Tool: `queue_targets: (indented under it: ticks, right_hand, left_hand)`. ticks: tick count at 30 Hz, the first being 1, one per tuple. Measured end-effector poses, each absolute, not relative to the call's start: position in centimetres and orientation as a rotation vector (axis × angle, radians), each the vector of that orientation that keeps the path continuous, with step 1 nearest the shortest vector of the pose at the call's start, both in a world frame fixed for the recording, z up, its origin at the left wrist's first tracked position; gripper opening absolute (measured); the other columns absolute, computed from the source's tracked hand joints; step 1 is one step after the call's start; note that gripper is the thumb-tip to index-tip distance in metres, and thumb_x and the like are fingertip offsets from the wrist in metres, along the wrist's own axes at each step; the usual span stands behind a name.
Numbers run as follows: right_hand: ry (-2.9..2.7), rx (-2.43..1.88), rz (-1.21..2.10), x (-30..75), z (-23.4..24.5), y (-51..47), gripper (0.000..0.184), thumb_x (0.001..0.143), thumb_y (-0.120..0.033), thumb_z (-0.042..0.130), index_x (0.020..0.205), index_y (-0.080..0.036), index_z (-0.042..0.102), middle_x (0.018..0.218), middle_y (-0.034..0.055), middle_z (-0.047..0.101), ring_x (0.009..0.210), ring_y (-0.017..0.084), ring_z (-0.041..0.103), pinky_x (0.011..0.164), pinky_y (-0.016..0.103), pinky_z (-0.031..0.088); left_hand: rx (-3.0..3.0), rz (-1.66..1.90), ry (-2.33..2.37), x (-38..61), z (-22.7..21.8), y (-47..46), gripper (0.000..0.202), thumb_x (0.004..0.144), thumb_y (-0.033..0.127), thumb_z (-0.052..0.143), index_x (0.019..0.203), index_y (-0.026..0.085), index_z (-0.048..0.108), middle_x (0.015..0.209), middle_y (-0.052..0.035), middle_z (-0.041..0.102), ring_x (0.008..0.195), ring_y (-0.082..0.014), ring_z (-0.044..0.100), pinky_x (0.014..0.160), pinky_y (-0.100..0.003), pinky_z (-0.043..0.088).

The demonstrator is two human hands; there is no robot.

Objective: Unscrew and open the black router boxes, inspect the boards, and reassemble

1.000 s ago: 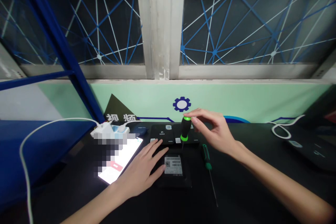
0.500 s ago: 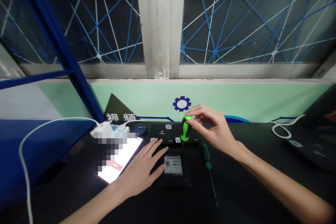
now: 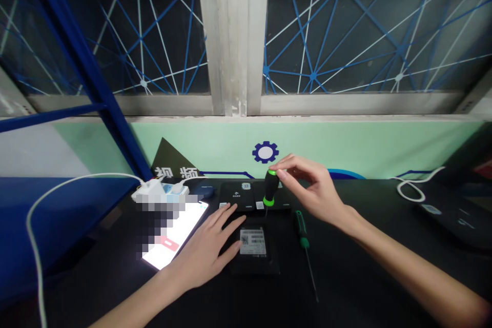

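The left hand [image 3: 203,253] is shown with fingers [image 3: 219,218] spread and laid flat, just beside a black labelled case [image 3: 253,246] on the dark surface [image 3: 357,277]. The right hand [image 3: 311,189] has its fingers [image 3: 286,163] pinched on the top of an upright black-and-green screwdriver [image 3: 269,188], whose shaft descends to a black panel [image 3: 238,196]. A green-handled screwdriver [image 3: 302,230] lies below these fingers; a lit phone [image 3: 177,236] lies left of the left fingers.
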State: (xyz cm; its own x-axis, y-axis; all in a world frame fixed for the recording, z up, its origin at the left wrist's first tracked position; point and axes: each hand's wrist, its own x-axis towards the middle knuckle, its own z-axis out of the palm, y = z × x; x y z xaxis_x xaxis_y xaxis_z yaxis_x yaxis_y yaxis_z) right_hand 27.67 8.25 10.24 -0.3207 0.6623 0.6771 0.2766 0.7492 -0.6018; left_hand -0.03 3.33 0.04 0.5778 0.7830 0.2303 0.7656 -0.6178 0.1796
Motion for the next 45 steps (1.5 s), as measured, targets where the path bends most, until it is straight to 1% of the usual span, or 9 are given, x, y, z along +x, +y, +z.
queue_targets:
  ticks: [6,10,13,19,25,31,38,42,45]
  right_hand:
    - [-1.92,-0.712,0.456,27.8,10.24,8.39,0.016,0.098,-0.029,0.059,0.105,-0.022,0.072,0.089,0.005,0.065,0.069,0.015,0.055,0.058,0.03,0.044]
    - [-1.911,-0.685,0.51,27.71,10.37,8.35,0.013,0.096,-0.028,0.062,0.103,-0.022,0.071,0.1,0.0074,0.068,0.082,0.018,0.062,0.062,0.03,0.05]
    - [-1.879,-0.687,0.574,27.62,10.34,8.3,0.009,0.094,-0.028,0.066,0.099,-0.021,0.068,0.107,0.0082,0.071,0.083,0.018,0.065,0.061,0.029,0.051]
    - [-1.868,-0.719,0.549,27.66,10.21,8.09,0.012,0.093,-0.031,0.067,0.098,-0.02,0.068,0.096,0.0074,0.072,0.069,0.015,0.063,0.058,0.03,0.05]
    - [-1.889,-0.714,0.509,27.77,10.18,8.0,0.013,0.096,-0.031,0.061,0.099,-0.02,0.069,0.096,0.0078,0.071,0.081,0.019,0.066,0.068,0.034,0.054]
    - [-1.89,-0.722,0.5,27.66,9.94,8.21,0.013,0.093,-0.032,0.064,0.099,-0.02,0.067,0.092,0.0066,0.069,0.066,0.014,0.058,0.061,0.032,0.051]
    - [-1.864,-0.673,0.531,27.58,10.25,7.9,0.008,0.092,-0.028,0.066,0.094,-0.021,0.064,0.105,0.01,0.074,0.077,0.018,0.067,0.059,0.031,0.052]
    - [-1.872,-0.673,0.559,27.55,10.24,7.91,0.011,0.092,-0.029,0.067,0.096,-0.019,0.065,0.098,0.01,0.074,0.069,0.016,0.066,0.058,0.031,0.053]
    - [-1.883,-0.663,0.542,27.54,10.15,8.01,0.011,0.092,-0.029,0.067,0.099,-0.02,0.067,0.096,0.0076,0.073,0.066,0.014,0.063,0.061,0.03,0.055]
  left_hand:
    - [2.748,0.496,1.321,-0.18,-0.21,3.4,0.053,0.106,0.047,0.043,0.155,0.034,0.031,0.164,-0.0017,0.025,0.149,-0.0325,0.026,0.113,-0.053,0.039]
    - [2.743,0.489,1.325,-0.09,0.01,3.38,0.052,0.106,0.047,0.042,0.155,0.034,0.031,0.164,-0.0016,0.024,0.149,-0.0325,0.026,0.114,-0.053,0.038]
    - [2.741,0.47,1.333,0.0,0.21,3.33,0.051,0.106,0.047,0.042,0.155,0.034,0.032,0.164,-0.0014,0.024,0.149,-0.0323,0.025,0.114,-0.053,0.037]
    - [2.746,0.463,1.328,-0.02,0.09,3.34,0.052,0.106,0.046,0.042,0.155,0.034,0.031,0.165,-0.0018,0.023,0.149,-0.0326,0.024,0.114,-0.054,0.037]
    - [2.734,0.435,1.34,-0.04,-0.03,3.39,0.052,0.106,0.047,0.041,0.156,0.033,0.03,0.165,-0.0013,0.022,0.15,-0.0321,0.022,0.115,-0.054,0.036]
    - [2.721,0.445,1.337,-0.09,-0.12,3.41,0.053,0.106,0.048,0.041,0.156,0.033,0.03,0.165,-0.0011,0.021,0.15,-0.0319,0.022,0.115,-0.053,0.037]
    - [2.733,0.451,1.336,0.0,0.13,3.39,0.052,0.106,0.047,0.042,0.155,0.033,0.032,0.164,-0.0014,0.024,0.149,-0.0323,0.024,0.114,-0.054,0.037]
    - [2.74,0.474,1.322,-0.01,0.14,3.37,0.051,0.106,0.046,0.042,0.155,0.033,0.032,0.164,-0.0017,0.025,0.149,-0.0325,0.025,0.114,-0.053,0.038]
    - [2.73,0.43,1.341,-0.06,0.1,3.34,0.052,0.106,0.046,0.041,0.156,0.033,0.03,0.165,-0.0015,0.022,0.15,-0.0317,0.022,0.115,-0.053,0.036]
